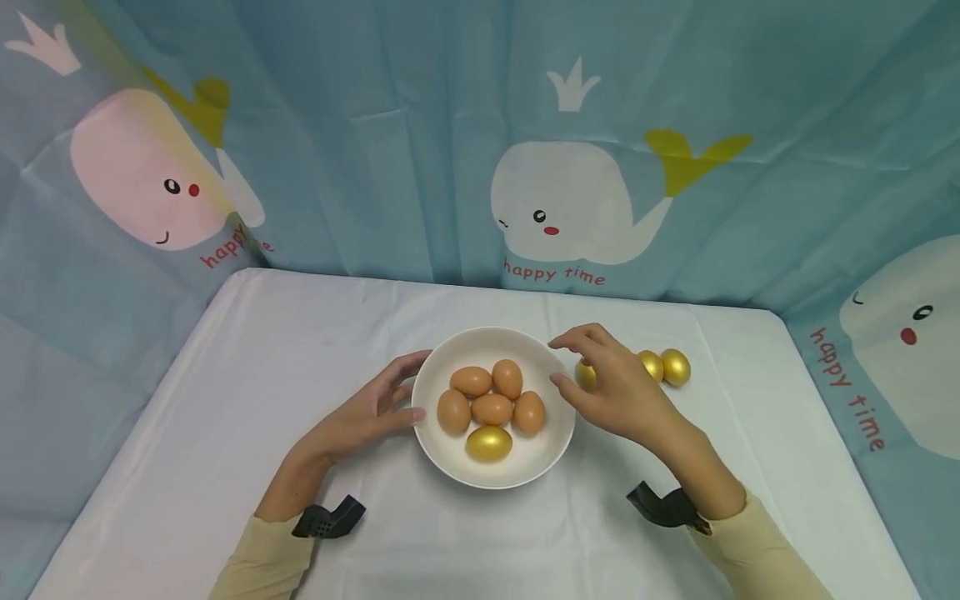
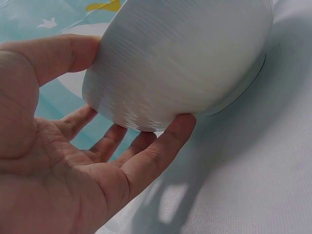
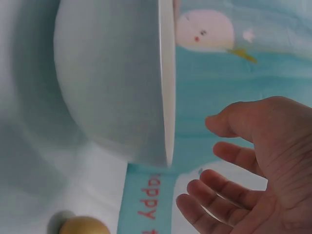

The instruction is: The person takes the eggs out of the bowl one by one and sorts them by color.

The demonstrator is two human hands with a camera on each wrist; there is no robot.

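Observation:
A white bowl stands on the white-covered table, holding several brown eggs and one gold egg at its near side. On the bowl's left, my left hand holds its wall; in the left wrist view the thumb is by the rim and the fingers reach round the outside. My right hand hovers just off the bowl's right rim, fingers loosely bent, with nothing in it. In the right wrist view a gap shows between that hand and the bowl.
Gold eggs lie on the table beyond and beside my right hand, one partly hidden by it. A blue curtain printed with whales hangs behind the table. A black strap is on each wrist.

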